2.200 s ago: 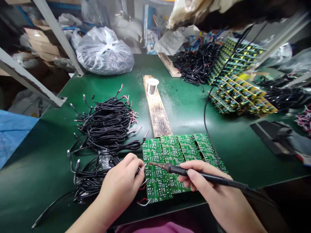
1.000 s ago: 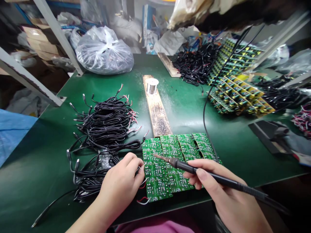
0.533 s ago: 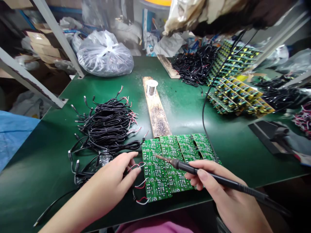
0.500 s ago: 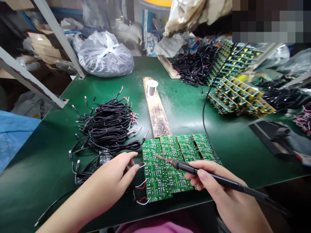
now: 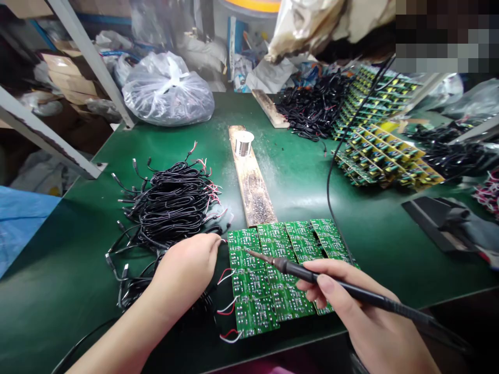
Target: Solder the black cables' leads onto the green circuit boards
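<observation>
A block of green circuit boards (image 5: 284, 272) lies at the near edge of the green table (image 5: 312, 171). Red and white wire ends stick out from its left side. My right hand (image 5: 362, 322) grips a black soldering iron (image 5: 351, 291) like a pen, its tip resting over the upper left boards. My left hand (image 5: 187, 267) reaches to the pile of black cables (image 5: 171, 202) just left of the boards, fingers curled and pinched at a cable end near the boards' top left corner.
A scorched wooden strip (image 5: 251, 176) with a solder spool (image 5: 244, 143) runs up the middle. Stacked yellow and green boards (image 5: 384, 156) and more black cables (image 5: 312, 104) lie at the back right. A plastic bag (image 5: 167, 91) sits back left. The iron's cord (image 5: 331, 171) crosses the table.
My left hand let go of the wire it held against the lower boards and moved up to the cable pile. The iron tip lifted from the lower boards and sits higher on the block.
</observation>
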`<state>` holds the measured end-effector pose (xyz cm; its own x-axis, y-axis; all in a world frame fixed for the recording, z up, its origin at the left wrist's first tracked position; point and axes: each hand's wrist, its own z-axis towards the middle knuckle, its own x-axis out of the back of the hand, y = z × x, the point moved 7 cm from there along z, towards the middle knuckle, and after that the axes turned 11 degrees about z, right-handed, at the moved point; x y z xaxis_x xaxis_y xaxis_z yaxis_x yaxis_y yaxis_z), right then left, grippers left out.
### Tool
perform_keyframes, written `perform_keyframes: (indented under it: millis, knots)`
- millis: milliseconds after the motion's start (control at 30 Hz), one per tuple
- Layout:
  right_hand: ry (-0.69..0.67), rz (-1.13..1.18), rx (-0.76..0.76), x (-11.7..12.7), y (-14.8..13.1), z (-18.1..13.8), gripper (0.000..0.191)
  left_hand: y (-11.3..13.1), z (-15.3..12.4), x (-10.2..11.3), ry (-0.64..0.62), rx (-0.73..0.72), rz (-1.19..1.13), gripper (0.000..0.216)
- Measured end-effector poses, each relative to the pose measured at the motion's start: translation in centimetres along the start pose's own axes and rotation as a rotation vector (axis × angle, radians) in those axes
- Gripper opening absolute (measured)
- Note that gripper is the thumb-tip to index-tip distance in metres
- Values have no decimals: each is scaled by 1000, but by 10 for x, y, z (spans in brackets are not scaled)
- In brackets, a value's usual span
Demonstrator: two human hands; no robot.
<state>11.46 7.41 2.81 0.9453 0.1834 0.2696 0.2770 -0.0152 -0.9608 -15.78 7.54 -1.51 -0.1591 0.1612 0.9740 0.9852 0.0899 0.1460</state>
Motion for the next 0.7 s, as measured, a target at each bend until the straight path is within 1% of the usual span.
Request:
perform_keyframes:
  millis: [67, 133, 267, 467, 600, 700]
  knots:
    - [-4, -12, 1, 0, -1, 1, 24, -4, 3, -1, 16, 33, -9, 36]
    - [3, -18, 1, 0, 0, 2, 25, -6, 4, -2, 17, 32, -47, 35]
    - [-10, -14, -5, -4, 4, 3, 24, -7, 1, 1, 20, 28, -200, 28]
    - [-14, -9, -3, -9, 2, 4, 23, -8, -5, 3, -24, 44, -376, 23]
    - [-12, -14, 15, -12, -3, 5, 22, -9, -8, 2, -31, 51, -398, 20]
    - [-6, -6, 19, -13, -4, 5, 20, -5, -9, -1, -28, 39, -371, 18]
